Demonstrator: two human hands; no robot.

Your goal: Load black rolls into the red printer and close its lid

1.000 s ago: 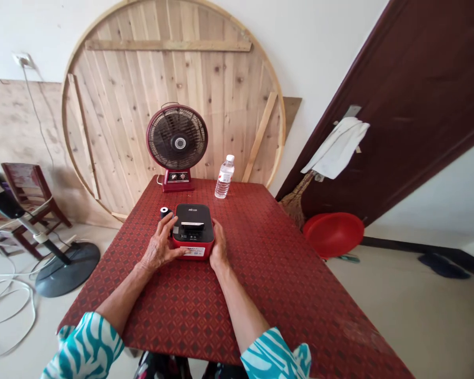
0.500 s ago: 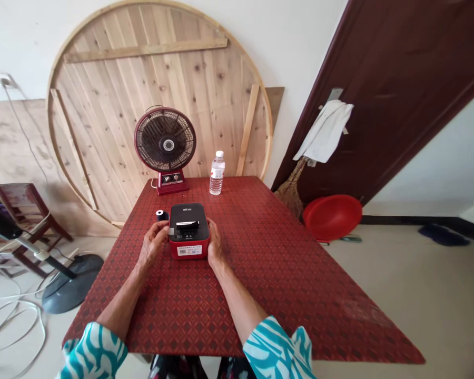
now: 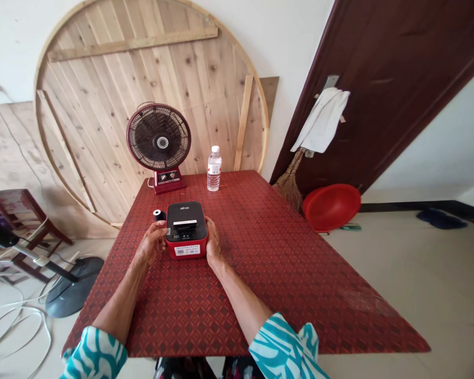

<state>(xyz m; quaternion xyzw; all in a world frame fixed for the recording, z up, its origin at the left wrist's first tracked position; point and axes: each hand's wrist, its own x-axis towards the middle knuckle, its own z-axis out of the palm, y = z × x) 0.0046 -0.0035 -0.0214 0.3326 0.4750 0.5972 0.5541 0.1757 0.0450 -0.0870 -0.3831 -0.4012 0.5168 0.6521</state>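
A red box-shaped device with a black top (image 3: 186,212) sits on the table in front of me. A long dark piece with a white strip lies across its top, and a white label is on its near side. My right hand (image 3: 214,243) is curved round the device's right side, its fingertips partly hidden behind it. At the left edge, beside a small grey patch, my left hand (image 3: 153,243) has its fingers bent and drawn together against the device. Just behind that hand stands a small black roll with a white end (image 3: 157,213).
A red table fan (image 3: 160,142) and a clear water bottle (image 3: 214,171) stand at the back of the red patterned table (image 3: 300,284). On the floor are a black stand base (image 3: 73,287) and loose white cables at left, and a red basin (image 3: 334,207) at right.
The view has shifted slightly, so the background sits a little further left and higher. Both hands stay at the device; my left fingers have moved slightly at its left edge.
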